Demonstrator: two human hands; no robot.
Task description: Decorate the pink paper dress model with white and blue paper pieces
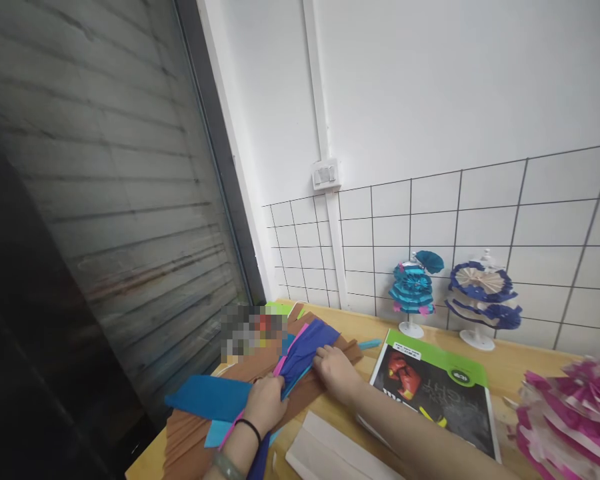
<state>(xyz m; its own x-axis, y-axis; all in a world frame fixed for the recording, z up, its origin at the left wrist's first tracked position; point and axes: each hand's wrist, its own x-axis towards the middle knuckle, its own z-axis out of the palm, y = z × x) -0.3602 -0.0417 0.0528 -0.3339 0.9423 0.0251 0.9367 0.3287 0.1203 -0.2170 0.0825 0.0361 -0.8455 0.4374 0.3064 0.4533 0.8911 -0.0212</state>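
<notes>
A stack of crepe paper sheets and strips lies at the lower middle. Brown crepe paper is underneath, with blue-purple crepe paper, pink and light blue strips, and a wide teal piece on top. My left hand, with a black band and a bangle at the wrist, is closed around the gathered middle of the blue-purple paper. My right hand has its fingers curled on the right edge of that same paper, its fingertips partly hidden. A folded pale paper piece lies just below my right forearm.
A black and green book lies right of my hands. Behind it stand two small paper-dressed stands, one turquoise and one purple and cream. Pink and white paper ruffles fill the right edge. A wire grid lines the wall.
</notes>
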